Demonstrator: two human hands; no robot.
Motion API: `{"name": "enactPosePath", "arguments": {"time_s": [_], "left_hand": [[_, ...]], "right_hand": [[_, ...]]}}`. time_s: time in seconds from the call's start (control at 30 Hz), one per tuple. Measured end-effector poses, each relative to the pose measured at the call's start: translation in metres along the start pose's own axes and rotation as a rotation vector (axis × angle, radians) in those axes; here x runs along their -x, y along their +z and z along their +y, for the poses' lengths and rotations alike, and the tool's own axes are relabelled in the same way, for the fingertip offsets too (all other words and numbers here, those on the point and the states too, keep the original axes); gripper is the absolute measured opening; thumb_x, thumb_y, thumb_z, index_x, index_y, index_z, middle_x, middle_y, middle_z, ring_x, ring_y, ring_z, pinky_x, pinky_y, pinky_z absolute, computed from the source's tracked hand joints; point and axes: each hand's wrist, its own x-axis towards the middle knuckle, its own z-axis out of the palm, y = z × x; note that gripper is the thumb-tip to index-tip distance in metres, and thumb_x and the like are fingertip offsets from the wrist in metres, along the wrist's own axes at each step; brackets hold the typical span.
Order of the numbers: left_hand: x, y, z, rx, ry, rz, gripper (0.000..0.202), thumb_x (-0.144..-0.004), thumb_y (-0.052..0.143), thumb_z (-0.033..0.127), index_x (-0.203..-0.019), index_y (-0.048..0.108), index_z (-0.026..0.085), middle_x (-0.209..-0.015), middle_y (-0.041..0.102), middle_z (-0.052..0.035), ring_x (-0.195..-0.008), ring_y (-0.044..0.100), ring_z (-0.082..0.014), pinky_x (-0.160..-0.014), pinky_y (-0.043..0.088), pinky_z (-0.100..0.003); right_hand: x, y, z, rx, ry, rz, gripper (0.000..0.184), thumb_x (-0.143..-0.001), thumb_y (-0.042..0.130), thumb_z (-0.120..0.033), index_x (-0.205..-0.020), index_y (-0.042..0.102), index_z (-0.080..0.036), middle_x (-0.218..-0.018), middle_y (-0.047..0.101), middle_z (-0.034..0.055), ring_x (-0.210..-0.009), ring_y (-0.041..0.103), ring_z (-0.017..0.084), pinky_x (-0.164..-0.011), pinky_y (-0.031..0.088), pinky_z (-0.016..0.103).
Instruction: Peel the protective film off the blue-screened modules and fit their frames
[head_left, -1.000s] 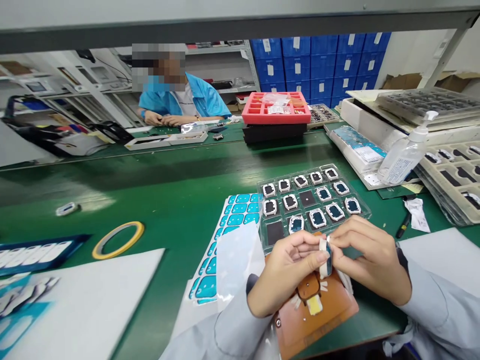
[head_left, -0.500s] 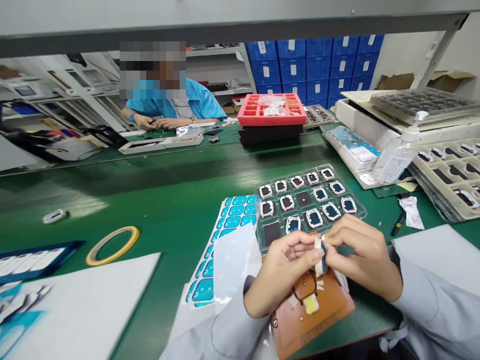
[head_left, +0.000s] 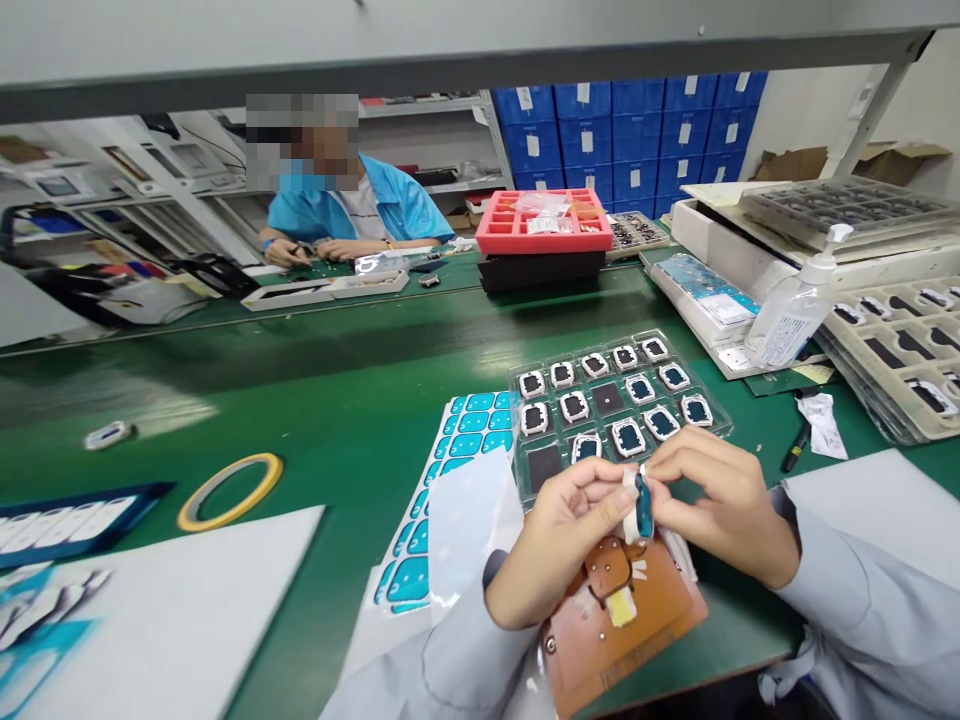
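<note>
My left hand [head_left: 570, 530] is closed round a small white watch case [head_left: 631, 512], held on edge with its teal face toward the right. At the upper right rim of the case, the thumb and forefinger of my right hand [head_left: 712, 500] are pinched together. Whether a small tab is between them is hidden. Beneath both hands lies an orange-brown fixture plate [head_left: 652, 625] with a yellow patch. Just beyond them is a clear plastic tray [head_left: 559, 495] of white watch cases, some dark inside and some blue. Left of the tray lies a sheet of teal adhesive pieces [head_left: 409, 580], partly under a pale film.
A roll of yellow tape [head_left: 229, 492] and one loose case [head_left: 107, 435] lie to the left. Rightward stand a pump bottle [head_left: 795, 310], a black marker [head_left: 796, 447] and stacked trays [head_left: 900, 370]. Across the bench, a co-worker in blue sits beside a red tray [head_left: 544, 240].
The watch case has turned in my fingers, so more of its teal face shows. Both hands have shifted slightly left. The co-worker's hands and body have moved a little.
</note>
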Motion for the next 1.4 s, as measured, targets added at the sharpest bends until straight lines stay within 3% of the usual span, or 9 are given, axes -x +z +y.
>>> {"name": "enactPosePath", "arguments": {"time_s": [0.2,0.33,0.5,0.6,0.7,0.9,1.23,1.3,1.4], "left_hand": [[-0.001,-0.003,0.005,0.115,-0.036,0.003,0.041,-0.073,0.078,0.045,-0.088,0.06,0.011,-0.072,0.069,-0.0052,-0.065,0.067,-0.0154,-0.058,0.053,-0.023],[0.0,-0.005,0.005,0.152,-0.025,0.023,0.041,-0.074,0.078,0.045,-0.089,0.058,0.012,-0.08,0.069,-0.006,-0.071,0.07,-0.0168,-0.059,0.055,-0.022],[0.001,-0.003,0.006,0.205,0.006,0.017,0.042,-0.074,0.078,0.042,-0.102,0.054,0.021,-0.089,0.069,-0.0018,-0.07,0.072,-0.0172,-0.057,0.055,-0.023],[0.002,-0.003,0.006,0.194,0.007,0.015,0.037,-0.076,0.077,0.042,-0.099,0.061,0.018,-0.099,0.069,-0.0048,-0.071,0.071,-0.0165,-0.058,0.055,-0.023],[0.002,-0.006,0.005,0.191,0.014,0.012,0.043,-0.074,0.078,0.042,-0.107,0.066,0.017,-0.108,0.068,-0.008,-0.077,0.071,-0.0169,-0.063,0.055,-0.024],[0.003,-0.012,0.0,0.12,-0.044,-0.022,0.081,-0.062,0.088,0.021,-0.135,0.053,0.021,-0.09,0.072,-0.0052,-0.078,0.069,-0.0155,-0.072,0.053,-0.024],[0.005,-0.007,0.003,0.189,0.035,-0.214,0.055,-0.062,0.088,0.021,-0.112,0.064,0.018,-0.083,0.071,-0.0035,-0.065,0.068,-0.0127,-0.065,0.054,-0.023],[0.005,-0.008,0.003,0.186,0.071,-0.251,0.051,-0.062,0.088,0.021,-0.107,0.065,0.018,-0.092,0.071,-0.0049,-0.064,0.068,-0.0115,-0.067,0.056,-0.024],[0.005,-0.01,0.0,0.176,0.091,-0.313,0.048,-0.061,0.088,0.018,-0.103,0.066,0.02,-0.125,0.063,-0.0096,-0.071,0.071,-0.0129,-0.067,0.058,-0.024]], "right_hand": [[-0.004,-0.01,0.014,-0.369,0.357,0.04,0.009,-0.082,0.067,-0.016,-0.074,0.066,-0.021,-0.078,0.072,0.0038,-0.075,0.068,0.018,-0.068,0.055,0.028],[-0.004,-0.009,0.015,-0.579,0.604,-0.028,0.016,-0.079,0.074,-0.032,-0.072,0.067,-0.02,-0.074,0.072,0.0044,-0.068,0.068,0.018,-0.064,0.056,0.028],[-0.004,-0.004,0.012,-0.681,0.784,-0.074,0.021,-0.071,0.081,-0.036,-0.071,0.068,-0.02,-0.068,0.067,0.0011,-0.063,0.062,0.014,-0.06,0.051,0.025],[-0.004,-0.003,0.014,-0.742,0.856,-0.081,0.021,-0.069,0.082,-0.037,-0.073,0.071,-0.02,-0.07,0.067,0.001,-0.066,0.061,0.015,-0.063,0.05,0.026],[-0.004,-0.003,0.015,-0.803,0.923,-0.08,0.021,-0.068,0.084,-0.036,-0.074,0.072,-0.02,-0.071,0.067,-0.0001,-0.067,0.06,0.014,-0.066,0.048,0.026],[-0.006,-0.006,0.014,-0.971,1.022,-0.138,0.019,-0.067,0.085,-0.032,-0.074,0.073,-0.02,-0.071,0.067,-0.0018,-0.066,0.06,0.011,-0.067,0.046,0.024],[-0.005,-0.009,0.016,-1.058,1.019,-0.12,0.016,-0.069,0.086,-0.028,-0.079,0.075,-0.022,-0.08,0.072,-0.0004,-0.072,0.064,0.011,-0.067,0.05,0.022],[-0.004,-0.009,0.016,-1.112,1.015,-0.13,0.015,-0.068,0.087,-0.026,-0.077,0.075,-0.023,-0.08,0.072,-0.0007,-0.072,0.065,0.011,-0.068,0.051,0.022],[-0.003,-0.009,0.015,-1.183,0.979,-0.136,0.017,-0.067,0.088,-0.026,-0.073,0.072,-0.023,-0.079,0.071,-0.0017,-0.073,0.065,0.012,-0.067,0.051,0.022]]}}
